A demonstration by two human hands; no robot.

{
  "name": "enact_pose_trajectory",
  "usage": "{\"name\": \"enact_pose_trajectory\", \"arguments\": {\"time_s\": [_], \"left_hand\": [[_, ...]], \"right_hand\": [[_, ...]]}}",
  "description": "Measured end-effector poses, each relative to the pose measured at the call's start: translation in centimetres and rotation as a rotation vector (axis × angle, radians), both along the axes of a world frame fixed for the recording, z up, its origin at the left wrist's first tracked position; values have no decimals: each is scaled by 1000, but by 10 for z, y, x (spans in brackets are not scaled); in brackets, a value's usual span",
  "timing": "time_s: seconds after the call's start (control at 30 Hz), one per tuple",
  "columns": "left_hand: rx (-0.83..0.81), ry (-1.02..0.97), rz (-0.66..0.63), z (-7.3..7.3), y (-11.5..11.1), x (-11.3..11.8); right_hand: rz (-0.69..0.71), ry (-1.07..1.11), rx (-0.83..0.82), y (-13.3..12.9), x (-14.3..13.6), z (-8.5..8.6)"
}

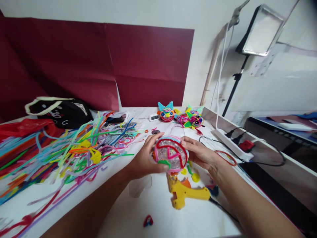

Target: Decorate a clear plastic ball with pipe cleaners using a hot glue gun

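Note:
Between both hands is a round clear ball (177, 152) trimmed with red, pink and green pipe cleaners, held up over the white table. My left hand (148, 155) grips its left side, the thumb along the lower front near a green strip. On the right side, the fingers of my right hand (196, 150) are curled against the ball. Just below it lies a yellow glue gun (185, 191), its black cord running off to the right. Yellow and green scraps (195, 177) rest beside the glue gun. A small red-and-blue triangular piece (148, 221) sits nearer to me.
Many loose pipe cleaners (91, 142) spread over the left side, with a black pouch (61, 114) behind. Two decorated figures, one blue-eared (167, 114) and one multicoloured (192, 119), stand at the back by a small white digital display (154, 117). A power strip (234, 145) lies right.

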State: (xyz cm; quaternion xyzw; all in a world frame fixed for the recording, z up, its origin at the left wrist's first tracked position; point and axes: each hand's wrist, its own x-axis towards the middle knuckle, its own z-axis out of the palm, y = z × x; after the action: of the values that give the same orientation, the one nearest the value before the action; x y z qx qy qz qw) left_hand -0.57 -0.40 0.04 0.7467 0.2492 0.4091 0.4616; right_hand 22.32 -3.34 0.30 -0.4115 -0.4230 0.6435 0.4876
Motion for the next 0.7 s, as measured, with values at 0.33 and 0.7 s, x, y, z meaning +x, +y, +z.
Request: {"name": "enact_pose_trajectory", "arguments": {"time_s": [0.33,0.7], "left_hand": [[128,144,-46,9,3,-7],[324,334,-186,4,5,-11]], "right_hand": [[5,-85,13,-9,-9,11],[59,-254,1,-14,-12,12]]}}
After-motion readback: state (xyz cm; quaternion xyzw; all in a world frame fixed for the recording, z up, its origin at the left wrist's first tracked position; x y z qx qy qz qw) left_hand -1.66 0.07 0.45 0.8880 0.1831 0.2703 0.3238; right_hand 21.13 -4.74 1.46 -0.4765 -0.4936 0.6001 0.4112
